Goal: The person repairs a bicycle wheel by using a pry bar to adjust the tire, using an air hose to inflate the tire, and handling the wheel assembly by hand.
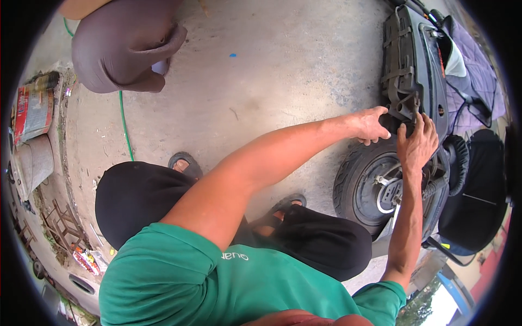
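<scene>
Green shirt (261,277), hands (371,126) (417,142) at scooter edge (403,103) (broad floor (272,81) alongside).

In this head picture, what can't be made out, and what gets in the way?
All in the head view:
1. Whether the left hand grips anything: its own back hides the palm side.
2. The part of the scooter under the right hand: that hand covers it.
3. Part of the wheel: behind the right forearm.
4. The other person's upper body: cut off by the top edge.
</scene>
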`<act>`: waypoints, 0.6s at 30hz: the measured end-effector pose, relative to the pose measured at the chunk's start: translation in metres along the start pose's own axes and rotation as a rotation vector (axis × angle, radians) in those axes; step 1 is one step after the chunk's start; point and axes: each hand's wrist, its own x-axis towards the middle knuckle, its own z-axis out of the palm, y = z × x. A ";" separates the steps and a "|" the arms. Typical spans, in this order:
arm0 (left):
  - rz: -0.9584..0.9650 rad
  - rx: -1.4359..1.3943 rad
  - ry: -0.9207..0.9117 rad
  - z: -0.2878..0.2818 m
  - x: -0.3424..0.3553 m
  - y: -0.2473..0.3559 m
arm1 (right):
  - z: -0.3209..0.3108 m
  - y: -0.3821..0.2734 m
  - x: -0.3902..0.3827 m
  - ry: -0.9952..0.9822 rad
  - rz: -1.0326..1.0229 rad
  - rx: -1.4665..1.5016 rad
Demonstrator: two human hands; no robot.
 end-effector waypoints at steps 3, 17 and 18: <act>-0.070 -0.175 0.125 -0.018 0.009 -0.036 | -0.036 -0.065 0.002 -0.161 0.061 0.533; -0.182 -0.185 0.253 -0.042 -0.010 -0.083 | 0.105 -0.036 -0.020 -0.309 0.562 0.595; -0.189 -0.171 0.256 -0.037 -0.004 -0.078 | 0.114 -0.027 -0.023 -0.267 0.578 0.587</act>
